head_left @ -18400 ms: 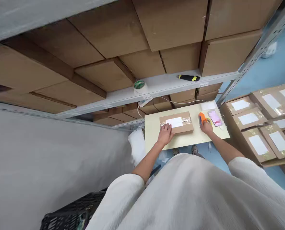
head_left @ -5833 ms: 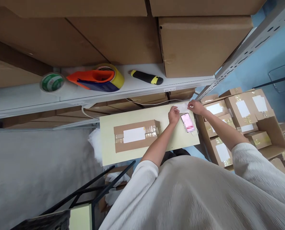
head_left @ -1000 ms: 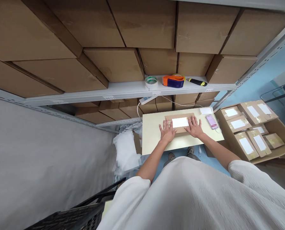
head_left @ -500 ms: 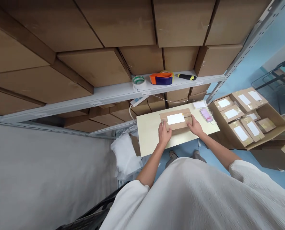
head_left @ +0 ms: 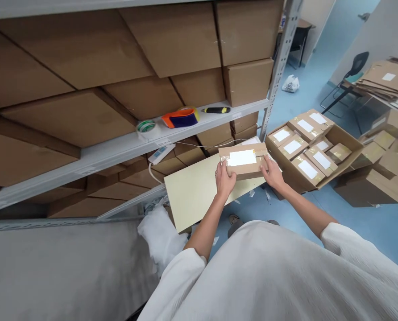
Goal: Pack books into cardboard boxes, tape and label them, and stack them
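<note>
Between my two hands is a small cardboard box (head_left: pixel 246 168) with a white label on its top and clear tape at its ends. My left hand (head_left: pixel 225 179) grips its left end, fingers on the top edge and thumb along the front. At the right end my right hand (head_left: pixel 272 173) holds it the same way. The box appears raised over the right part of the pale yellow tabletop (head_left: pixel 192 191). To its right stands a large open carton (head_left: pixel 344 169) holding several small taped, labelled boxes (head_left: pixel 308 169).
On the shelf (head_left: pixel 118 145) lie a roll of tape (head_left: pixel 147 128), an orange and blue tape dispenser (head_left: pixel 180 118) and a utility knife (head_left: pixel 216 110). A power strip (head_left: pixel 161 153) hangs below. White packing bags (head_left: pixel 162 236) lie left of the table; more cartons (head_left: pixel 369 187) stand far right.
The labelled box has come up off the tabletop and shifted right over it, held in both hands. My view has turned right, bringing more of the room and the carton into sight.
</note>
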Tool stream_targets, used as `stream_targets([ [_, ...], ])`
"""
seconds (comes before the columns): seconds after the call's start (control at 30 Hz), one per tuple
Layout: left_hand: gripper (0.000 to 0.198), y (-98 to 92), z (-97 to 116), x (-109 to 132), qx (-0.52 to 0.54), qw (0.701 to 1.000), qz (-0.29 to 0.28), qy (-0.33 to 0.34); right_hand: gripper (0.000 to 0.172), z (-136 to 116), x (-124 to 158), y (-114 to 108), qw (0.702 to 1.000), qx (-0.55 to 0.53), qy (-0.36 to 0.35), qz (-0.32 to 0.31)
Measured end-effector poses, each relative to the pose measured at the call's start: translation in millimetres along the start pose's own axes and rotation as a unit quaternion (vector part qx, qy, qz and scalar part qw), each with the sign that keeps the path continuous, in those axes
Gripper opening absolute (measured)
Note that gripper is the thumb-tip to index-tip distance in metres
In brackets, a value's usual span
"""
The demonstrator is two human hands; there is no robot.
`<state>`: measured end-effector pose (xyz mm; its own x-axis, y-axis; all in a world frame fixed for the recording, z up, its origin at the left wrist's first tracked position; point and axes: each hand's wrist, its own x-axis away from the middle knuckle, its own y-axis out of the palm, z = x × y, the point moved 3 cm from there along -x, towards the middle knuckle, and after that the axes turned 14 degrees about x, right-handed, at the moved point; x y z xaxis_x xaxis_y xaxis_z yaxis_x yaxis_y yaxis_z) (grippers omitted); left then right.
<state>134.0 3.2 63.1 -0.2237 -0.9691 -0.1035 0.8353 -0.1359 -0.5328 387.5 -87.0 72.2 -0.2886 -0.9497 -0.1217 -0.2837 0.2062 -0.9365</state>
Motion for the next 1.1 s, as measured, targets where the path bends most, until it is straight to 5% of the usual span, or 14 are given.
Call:
stream_targets([
  [0.3, 0.070, 110.2, 89, 26, 0.023, 0.997, -0.051, 0.048, 0.093, 128, 67, -61, 0.998, 0.049, 0.027, 0.012],
  [0.6, 0.072, 221.7, 173, 26, 0.031, 0.982, -0.147, 0.114, 0.092, 237, 124, -100, 0.986, 0.064, 0.147, 0.045],
  [0.87, 0.074, 301.2, 226, -6, 0.088, 0.953, -0.231, 0.175, 0.092, 304, 134, -126, 0.966, 0.084, 0.228, 0.083],
  [1.1, 0.074, 383.0, 266, -74, 0.117, 0.914, -0.310, 0.233, 0.089, 357, 102, -139, 0.940, 0.105, 0.306, 0.105],
])
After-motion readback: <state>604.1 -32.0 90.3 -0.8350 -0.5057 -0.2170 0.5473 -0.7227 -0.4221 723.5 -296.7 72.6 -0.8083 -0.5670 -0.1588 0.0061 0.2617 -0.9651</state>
